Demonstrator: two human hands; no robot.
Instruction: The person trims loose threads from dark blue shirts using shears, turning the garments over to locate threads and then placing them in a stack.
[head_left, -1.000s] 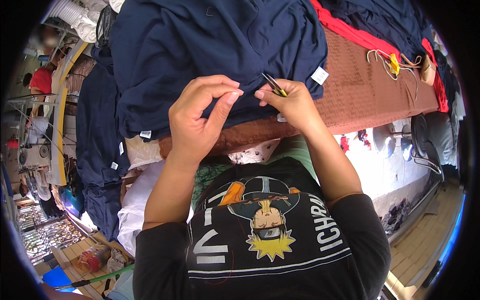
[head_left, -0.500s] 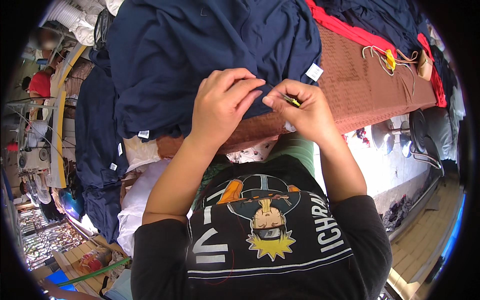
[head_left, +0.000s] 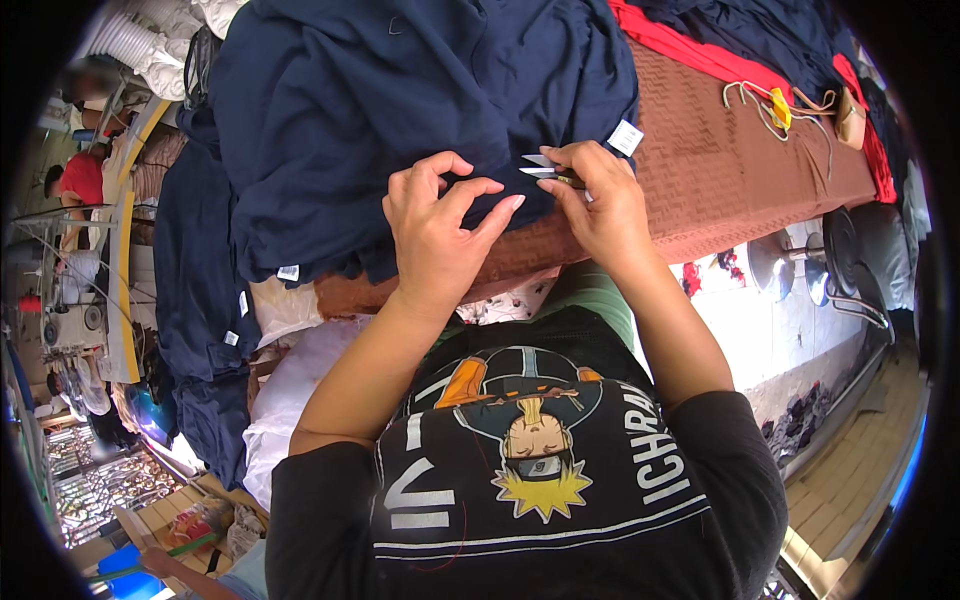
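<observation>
My right hand [head_left: 612, 205] is closed around a pair of thread snips [head_left: 538, 173], whose two pointed blades stand apart and aim left. My left hand [head_left: 430, 230] is held just left of the blades, its fingers spread and curved with nothing visible between them. Beneath and beyond both hands lies a heap of navy blue cloth [head_left: 350, 110] on the table. A white label [head_left: 626, 138] sticks out at the heap's right edge, near my right hand. Another white label [head_left: 288, 272] shows on its lower left edge.
The table has a brown textured cover [head_left: 700, 150]. Right of the heap lie a red cloth strip [head_left: 680, 50], a yellow item [head_left: 780, 108] with cords, and a tan block [head_left: 850, 122]. More navy cloth [head_left: 190, 280] hangs at left. A person in red [head_left: 82, 178] is far left.
My hands have moved apart and the left fingers have spread. The snips, earlier tucked in my right palm, now point left with their blades showing.
</observation>
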